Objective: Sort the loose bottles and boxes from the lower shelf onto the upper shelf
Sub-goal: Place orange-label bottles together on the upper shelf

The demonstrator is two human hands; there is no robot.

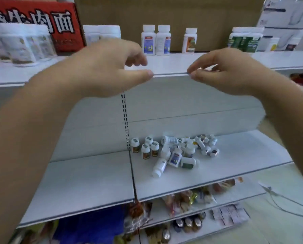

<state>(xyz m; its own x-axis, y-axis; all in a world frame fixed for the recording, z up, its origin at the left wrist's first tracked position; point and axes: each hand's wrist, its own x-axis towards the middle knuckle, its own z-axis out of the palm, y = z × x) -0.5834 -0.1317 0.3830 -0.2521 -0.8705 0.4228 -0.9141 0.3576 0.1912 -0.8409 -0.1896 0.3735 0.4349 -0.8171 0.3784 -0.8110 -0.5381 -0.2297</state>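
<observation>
A person's left hand (108, 67) and right hand (223, 71) hover at the front edge of the upper shelf (173, 62), each grip loose and empty. A few upright bottles (163, 41) stand there. The heap of loose bottles (175, 152) on the lower shelf (94, 182) suggests most sorting remains, amid white metal shelving backed by cardboard cartons (182, 11).

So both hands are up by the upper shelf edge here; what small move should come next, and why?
Probably lower the right hand to the bottle pile on the lower shelf. Both it and the left hand look empty, and many bottles lie unsorted there.
</observation>
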